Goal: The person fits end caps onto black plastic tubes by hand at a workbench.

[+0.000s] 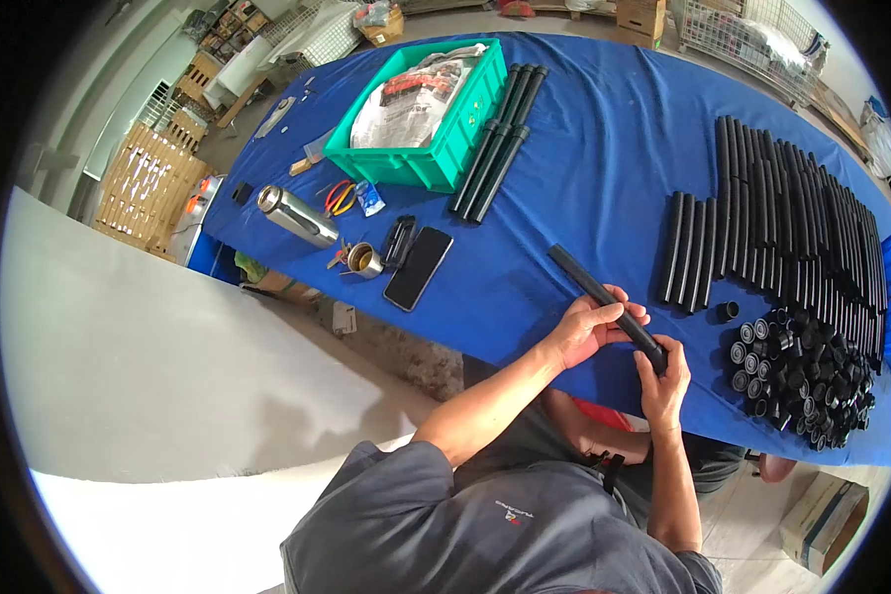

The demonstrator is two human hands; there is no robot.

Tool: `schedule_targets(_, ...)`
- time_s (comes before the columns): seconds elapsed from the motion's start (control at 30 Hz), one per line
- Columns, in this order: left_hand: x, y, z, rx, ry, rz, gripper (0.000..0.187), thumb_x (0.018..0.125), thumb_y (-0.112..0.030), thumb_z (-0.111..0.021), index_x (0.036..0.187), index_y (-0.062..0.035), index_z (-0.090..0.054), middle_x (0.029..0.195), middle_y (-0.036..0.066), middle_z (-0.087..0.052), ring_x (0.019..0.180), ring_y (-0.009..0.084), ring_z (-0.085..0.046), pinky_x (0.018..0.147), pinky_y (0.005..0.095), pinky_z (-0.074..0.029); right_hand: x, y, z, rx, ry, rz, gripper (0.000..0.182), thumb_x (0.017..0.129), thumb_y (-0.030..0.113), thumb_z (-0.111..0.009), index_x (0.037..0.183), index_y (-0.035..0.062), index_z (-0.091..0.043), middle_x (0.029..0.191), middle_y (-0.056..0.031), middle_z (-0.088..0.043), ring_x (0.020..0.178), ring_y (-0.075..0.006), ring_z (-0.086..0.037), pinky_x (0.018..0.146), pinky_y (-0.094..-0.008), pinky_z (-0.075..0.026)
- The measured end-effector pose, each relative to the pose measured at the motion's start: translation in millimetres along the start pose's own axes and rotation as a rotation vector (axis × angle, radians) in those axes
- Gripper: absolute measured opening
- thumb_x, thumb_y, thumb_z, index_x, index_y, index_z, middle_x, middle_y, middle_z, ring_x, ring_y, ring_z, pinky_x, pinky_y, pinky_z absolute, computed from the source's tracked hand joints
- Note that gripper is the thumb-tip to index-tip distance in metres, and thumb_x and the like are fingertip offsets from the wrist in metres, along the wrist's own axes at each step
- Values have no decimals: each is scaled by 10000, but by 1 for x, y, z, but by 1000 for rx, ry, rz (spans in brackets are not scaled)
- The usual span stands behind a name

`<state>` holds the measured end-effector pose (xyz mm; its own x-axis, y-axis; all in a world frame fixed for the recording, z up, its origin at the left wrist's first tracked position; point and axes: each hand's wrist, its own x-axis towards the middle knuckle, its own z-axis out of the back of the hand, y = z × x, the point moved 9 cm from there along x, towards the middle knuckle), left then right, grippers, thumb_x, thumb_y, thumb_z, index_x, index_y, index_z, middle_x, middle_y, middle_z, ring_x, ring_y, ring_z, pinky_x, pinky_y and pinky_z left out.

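A black tube (586,277) slants above the front edge of the blue-covered table, its far end pointing up and left. My left hand (592,329) is closed around its middle, thumb on top. At the lower right end, my right hand (666,381) grips the tube between thumb and fingers. That end looks slightly wider, like a fitted cap, but my fingers partly hide it. To the right lies a heap of short black caps (802,381), with one loose cap (728,312) apart from it. Behind the heap, black tubes (797,218) lie in rows.
A green crate (391,168) with newspaper stands at the back, several capped tubes (500,144) beside it. Toward the left are a phone (419,269), a metal cup (364,260), a steel flask (297,216) and pliers (341,198). A cardboard box (824,523) sits on the floor.
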<state>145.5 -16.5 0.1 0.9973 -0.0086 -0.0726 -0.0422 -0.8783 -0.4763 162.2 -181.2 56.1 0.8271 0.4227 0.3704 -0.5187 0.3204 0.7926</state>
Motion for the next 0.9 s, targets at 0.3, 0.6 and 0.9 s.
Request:
schedule_targets(0.3, 2, 2, 2, 1, 71, 32, 189, 966, -29, -657, 1141, -97, -638, 1141, 175, -737, 1196, 362, -688, 1020, 522, -579, -10, -16, -15, 403, 158, -428, 282, 921, 84, -745, 1161, -38, -659, 732, -35, -647, 622, -91, -630, 555, -246, -511)
schedule_targets(0.6, 0, 0, 0, 19, 58, 8, 144, 992, -91, -673, 1133, -95, -640, 1132, 167, -740, 1174, 340, -699, 1039, 515, -575, -8, -21, -20, 492, 212, -472, 292, 946, 85, -717, 1184, -67, -639, 729, -19, -639, 603, -78, -609, 539, -235, -500)
schedule_targets(0.9, 2, 4, 5, 104, 5, 24, 154, 1030, -156, -657, 1170, -107, -615, 1174, 183, -723, 1176, 326, -700, 1028, 508, -586, -6, -19, -17, 346, 108, -357, 246, 957, 107, -713, 1141, -50, -665, 718, -23, -642, 608, -77, -617, 552, -242, -508)
